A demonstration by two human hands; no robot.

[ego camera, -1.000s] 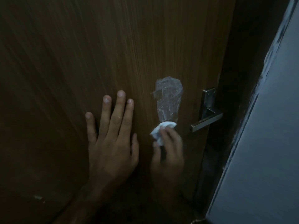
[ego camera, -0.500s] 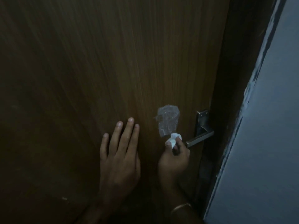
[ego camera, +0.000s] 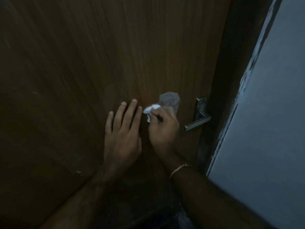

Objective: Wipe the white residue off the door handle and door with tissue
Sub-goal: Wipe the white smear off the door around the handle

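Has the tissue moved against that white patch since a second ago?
Yes. The tissue was at the bottom end of the white patch; now it sits at the patch's left edge, higher up.

The right hand [ego camera: 162, 128] carried the tissue [ego camera: 151, 110] up and left, from below the residue [ego camera: 170, 100] to its lower left edge, beside the left hand's fingers [ego camera: 132, 113].

Right hand [ego camera: 162, 128] hides the white residue's [ego camera: 170, 100] lower part; forearms cut off below.
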